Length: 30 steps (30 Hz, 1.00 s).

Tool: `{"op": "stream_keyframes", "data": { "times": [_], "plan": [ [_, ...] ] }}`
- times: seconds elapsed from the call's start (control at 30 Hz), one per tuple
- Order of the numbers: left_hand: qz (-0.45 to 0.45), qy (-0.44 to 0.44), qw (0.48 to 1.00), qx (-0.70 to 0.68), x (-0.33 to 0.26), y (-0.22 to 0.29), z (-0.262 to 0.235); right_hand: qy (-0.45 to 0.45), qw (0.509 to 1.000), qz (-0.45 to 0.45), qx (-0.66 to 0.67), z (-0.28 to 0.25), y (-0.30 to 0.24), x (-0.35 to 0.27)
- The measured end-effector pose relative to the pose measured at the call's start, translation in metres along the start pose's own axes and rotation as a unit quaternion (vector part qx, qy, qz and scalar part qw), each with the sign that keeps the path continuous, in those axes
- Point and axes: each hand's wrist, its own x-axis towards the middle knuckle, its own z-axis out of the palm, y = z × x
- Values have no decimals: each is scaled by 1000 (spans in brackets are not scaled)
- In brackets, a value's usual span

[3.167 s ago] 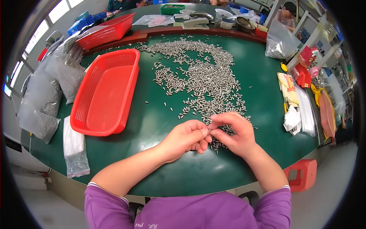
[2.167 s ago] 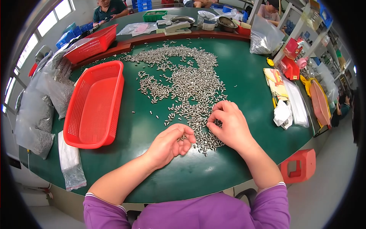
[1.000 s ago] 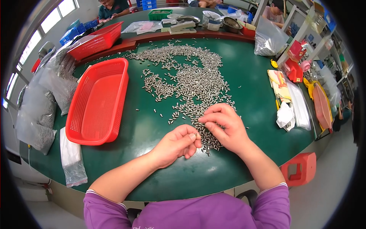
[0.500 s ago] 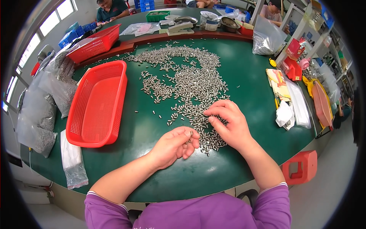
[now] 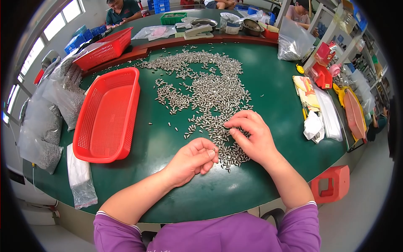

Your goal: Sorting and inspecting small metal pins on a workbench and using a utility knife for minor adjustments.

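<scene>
Many small, shiny, bullet-shaped metal parts point(image 5: 214, 90) lie in a loose spread over the green table, with a tail reaching down between my hands. My left hand point(image 5: 191, 161) is closed just left of that tail, its thumb and forefinger pinching one small metal part point(image 5: 214, 150). Above the tail's right side is my right hand point(image 5: 254, 136). Its fingers curl toward the thumb, the tips close together over the parts. Whatever sits between those tips is too small to make out.
A red perforated basket point(image 5: 107, 115) stands on the left, beside plastic bags of metal parts point(image 5: 44, 130). Another bag point(image 5: 291, 44) is at the far right. Cloths and plastic sleeves point(image 5: 327, 113) lie along the right edge. A raised red-brown ledge point(image 5: 180, 42) crosses behind. People sit further back.
My left hand's fingers have closed up and turned a little, bringing the small metal part into view at the thumb and forefinger tips. My right hand has barely moved.
</scene>
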Motion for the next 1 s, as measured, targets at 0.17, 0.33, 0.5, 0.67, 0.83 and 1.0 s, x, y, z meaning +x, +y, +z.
{"op": "stream_keyframes", "data": {
  "times": [0.17,0.33,0.5,0.67,0.83,1.0],
  "plan": [
    [14,6,1000,3,0,-1,1,2,1000,3,-6,0,3,-1],
    [16,38,999,19,0,0,2,1,998,4,-62,-2,4,0],
    [4,47,999,-4,2,1,0,-39,995,1,-97,0,8,-3],
    [-4,45,999,-8,1,-2,-3,-58,992,-7,-110,5,9,-4],
    [0,24,1000,-19,3,-4,-5,-67,989,-37,-124,4,7,-2],
    [0,14,1000,-6,2,-4,-4,-56,989,-45,-127,4,3,-3]
  ]
}}
